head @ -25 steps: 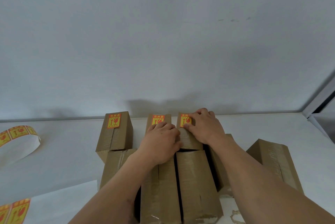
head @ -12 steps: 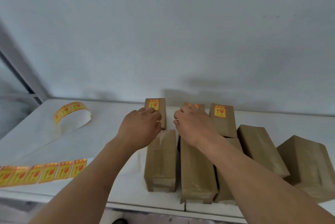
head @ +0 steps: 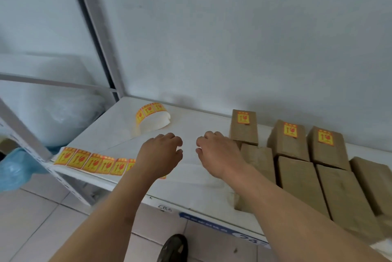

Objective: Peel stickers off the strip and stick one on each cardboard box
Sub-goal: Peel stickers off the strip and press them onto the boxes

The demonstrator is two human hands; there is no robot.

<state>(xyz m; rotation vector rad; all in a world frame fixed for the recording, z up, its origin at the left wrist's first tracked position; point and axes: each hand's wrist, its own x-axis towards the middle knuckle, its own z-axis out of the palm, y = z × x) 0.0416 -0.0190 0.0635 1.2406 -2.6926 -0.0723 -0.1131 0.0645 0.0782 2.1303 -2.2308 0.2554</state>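
Note:
Several brown cardboard boxes stand on the right of the white shelf (head: 191,119). Three in the back row carry a yellow-and-red sticker: one at the left (head: 244,127), one in the middle (head: 289,140), one at the right (head: 326,147). The front-row boxes (head: 301,185) show no sticker. A sticker strip (head: 93,161) lies flat along the shelf's front left edge, and its curled end (head: 151,118) rests further back. My left hand (head: 161,155) hovers over the strip's right end, fingers loosely curled, holding nothing. My right hand (head: 218,153) hovers just left of the boxes, also empty.
A white upright post (head: 99,34) and a slanted brace (head: 25,132) frame the shelf's left side. Plastic-wrapped bundles (head: 53,104) and a blue bag (head: 14,168) lie left of it. Below are floor tiles and a dark shoe (head: 174,248).
Both hands have come off the back-row boxes and moved left toward the sticker strip. The view has swung left and down, bringing the strip and shelf frame into sight.

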